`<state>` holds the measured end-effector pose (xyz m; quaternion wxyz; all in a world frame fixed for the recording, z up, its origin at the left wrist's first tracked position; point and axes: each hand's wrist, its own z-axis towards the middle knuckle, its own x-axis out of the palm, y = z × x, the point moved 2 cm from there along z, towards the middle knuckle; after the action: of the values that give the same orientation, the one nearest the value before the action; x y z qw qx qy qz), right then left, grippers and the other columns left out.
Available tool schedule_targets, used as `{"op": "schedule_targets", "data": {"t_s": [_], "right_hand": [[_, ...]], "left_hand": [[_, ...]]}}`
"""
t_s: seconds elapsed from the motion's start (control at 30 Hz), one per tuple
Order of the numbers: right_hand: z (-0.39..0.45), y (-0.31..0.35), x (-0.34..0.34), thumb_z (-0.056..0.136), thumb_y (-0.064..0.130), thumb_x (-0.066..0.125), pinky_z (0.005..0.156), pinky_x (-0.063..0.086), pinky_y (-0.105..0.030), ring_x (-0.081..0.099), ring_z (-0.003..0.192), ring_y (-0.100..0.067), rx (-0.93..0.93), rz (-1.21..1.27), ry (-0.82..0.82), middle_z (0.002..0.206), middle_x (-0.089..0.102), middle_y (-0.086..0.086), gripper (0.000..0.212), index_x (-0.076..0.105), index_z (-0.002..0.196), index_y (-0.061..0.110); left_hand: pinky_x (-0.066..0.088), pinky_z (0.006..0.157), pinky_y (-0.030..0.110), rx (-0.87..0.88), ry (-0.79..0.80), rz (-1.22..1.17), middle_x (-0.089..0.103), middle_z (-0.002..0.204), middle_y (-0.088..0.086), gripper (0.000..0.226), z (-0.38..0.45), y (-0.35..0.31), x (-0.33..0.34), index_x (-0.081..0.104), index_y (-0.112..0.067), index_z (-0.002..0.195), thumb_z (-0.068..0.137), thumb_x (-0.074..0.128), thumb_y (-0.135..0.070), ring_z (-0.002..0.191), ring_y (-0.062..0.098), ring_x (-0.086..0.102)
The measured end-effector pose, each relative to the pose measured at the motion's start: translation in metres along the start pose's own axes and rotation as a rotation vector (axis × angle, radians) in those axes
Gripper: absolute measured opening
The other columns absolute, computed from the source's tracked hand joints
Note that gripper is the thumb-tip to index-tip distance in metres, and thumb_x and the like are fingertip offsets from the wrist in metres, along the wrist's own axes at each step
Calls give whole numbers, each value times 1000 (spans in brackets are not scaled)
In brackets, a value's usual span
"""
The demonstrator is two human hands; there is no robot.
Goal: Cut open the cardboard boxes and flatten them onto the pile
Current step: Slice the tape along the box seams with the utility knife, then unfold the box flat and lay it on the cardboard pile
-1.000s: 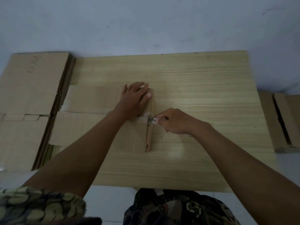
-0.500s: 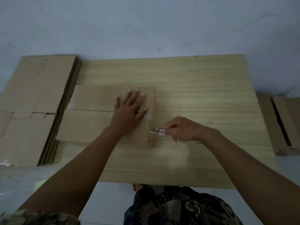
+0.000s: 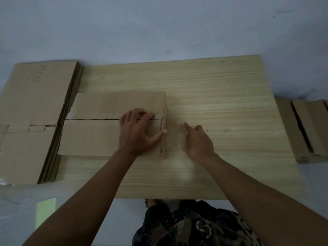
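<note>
A cardboard box (image 3: 106, 105) lies on the wooden table (image 3: 221, 89), its top seam slit open along the middle. My left hand (image 3: 137, 134) rests on the near flap at the box's right end; its fingers curl over the flap's edge at the seam and the thumb reaches to the right edge. My right hand (image 3: 198, 141) hovers just right of the box, apart from it, gripping a small cutter (image 3: 183, 128) of which only the tip shows. The pile of flattened cardboard (image 3: 35, 107) lies at the table's left end, touching the box.
More cardboard boxes (image 3: 305, 130) sit on the floor to the right of the table. A pale green sheet (image 3: 45, 212) lies on the floor at lower left. My knees in patterned cloth (image 3: 186, 226) are under the table's near edge.
My right hand drew the cutter down the box's right end, then pulled away to the right. My left hand went from lying flat to curling its fingers at the seam.
</note>
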<state>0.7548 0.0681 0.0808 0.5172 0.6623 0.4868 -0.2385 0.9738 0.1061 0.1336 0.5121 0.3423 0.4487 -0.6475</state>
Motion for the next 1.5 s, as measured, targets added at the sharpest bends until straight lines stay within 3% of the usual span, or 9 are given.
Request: {"op": "schedule_targets", "data": {"t_s": [0.23,0.43,0.6,0.9,1.07,1.13,1.3,1.4,1.5], "right_hand": [[-3,-8,9,97,25,53,90,42,-45,52,110,-29,-47,-270,-111,119,51,-8,50,46,145,35],[16,50,-28,94,26,59,97,48,-40,58,119,-21,-422,211,-368,129,61,-2,36,68,128,15],[27,91,-36,90,21,65,114,37,-35,49,137,-24,-732,85,-113,141,60,-8,40,68,129,11],[27,88,-22,103,33,52,122,17,-45,20,153,-14,-602,1,25,164,30,4,40,57,143,28],[42,89,-33,97,54,53,125,4,-49,-2,155,-10,-531,-172,120,170,4,5,79,18,161,24],[48,89,-38,93,61,57,125,2,-47,-4,155,-12,-536,-198,108,170,4,2,87,18,161,24],[47,91,-33,96,55,53,123,15,-46,28,151,-19,-713,-231,-86,161,36,-7,67,47,150,16],[43,97,-30,99,38,46,106,45,-45,62,123,-27,-881,-192,-398,131,66,-14,46,67,127,8],[43,115,-48,103,35,41,83,55,-41,72,90,-31,-820,-84,-531,104,76,-9,41,71,115,10]], "left_hand": [[42,92,46,-11,-58,-50,60,112,9,57,-17,-3,0,72,-14,107,79,74,-63,104,29,57],[41,84,42,-69,-68,-34,59,101,4,49,-21,-2,-3,67,-16,97,83,67,-63,94,25,54],[40,81,40,-81,-63,7,61,97,4,44,-24,10,-8,69,-17,96,88,64,-60,92,25,56],[40,84,41,-138,43,28,57,100,4,46,-30,34,-6,61,-17,94,87,57,-62,96,26,53],[45,85,41,-102,14,-7,58,101,4,44,-33,36,-5,64,-15,98,88,63,-57,95,25,55],[48,88,44,-80,-41,-10,61,103,7,44,-36,36,-5,69,-11,103,89,67,-53,96,26,59],[45,106,49,-78,-61,17,67,120,11,52,-42,35,-2,71,-5,119,93,67,-50,112,28,63],[37,114,52,-96,21,44,67,129,13,60,-42,34,1,67,-5,128,96,57,-55,125,29,60],[35,112,51,-71,-16,10,66,117,11,56,-37,35,-6,69,-10,121,95,55,-57,113,29,59]]}}
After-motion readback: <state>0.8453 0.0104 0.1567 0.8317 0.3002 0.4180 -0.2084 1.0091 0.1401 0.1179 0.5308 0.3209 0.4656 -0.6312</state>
